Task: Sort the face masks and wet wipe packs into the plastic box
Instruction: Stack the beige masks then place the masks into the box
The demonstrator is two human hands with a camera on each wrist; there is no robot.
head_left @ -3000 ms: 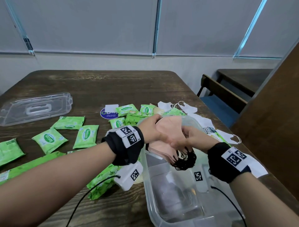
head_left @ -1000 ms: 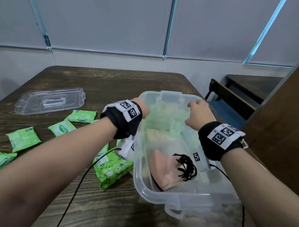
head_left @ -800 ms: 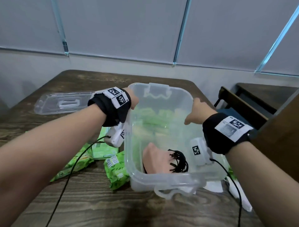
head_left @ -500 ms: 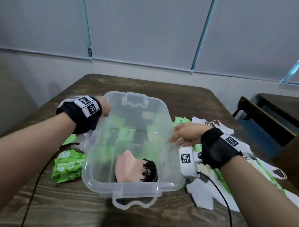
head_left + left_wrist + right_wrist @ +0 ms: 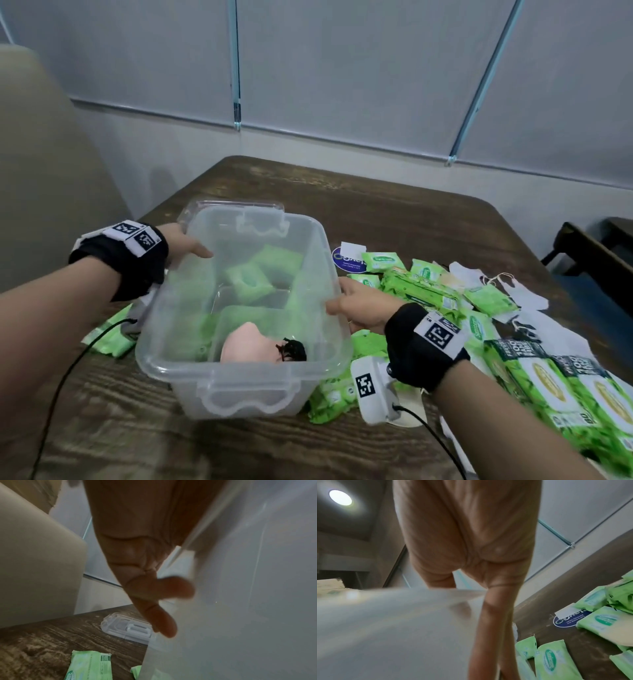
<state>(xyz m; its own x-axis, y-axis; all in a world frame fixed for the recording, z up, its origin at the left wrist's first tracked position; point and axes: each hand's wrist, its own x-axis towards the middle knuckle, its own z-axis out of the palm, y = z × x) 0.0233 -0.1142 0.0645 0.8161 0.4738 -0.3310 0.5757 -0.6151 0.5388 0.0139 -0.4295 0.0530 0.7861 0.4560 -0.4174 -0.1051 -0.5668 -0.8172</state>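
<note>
Both hands hold a clear plastic box [image 5: 239, 373] at the left of the wooden table. My left hand [image 5: 185, 243] grips its left rim, thumb inside the wall. My right hand [image 5: 359, 306] grips the right rim. A pink face mask [image 5: 246, 346] with black ear loops [image 5: 291, 349] lies inside, near the front. Green shapes show through the clear walls; I cannot tell whether they lie in or under the box. Green wet wipe packs [image 5: 421, 291] and white masks [image 5: 524, 294] lie right of the box. In the wrist views the fingers lie along the box wall [image 5: 240, 601] [image 5: 393, 628].
The clear lid [image 5: 126, 627] lies behind the box at the table's far left. Large wipe packs [image 5: 565, 387] sit near the right front edge. More small packs [image 5: 109, 335] lie left of the box. A blue sticker [image 5: 347, 260] is on the table; a bench [image 5: 589, 257] stands to the right.
After the pink mask was put in, both hands took the box by its rims, lifted it and carried it leftward. The wipe pile and white masks now lie to its right.
</note>
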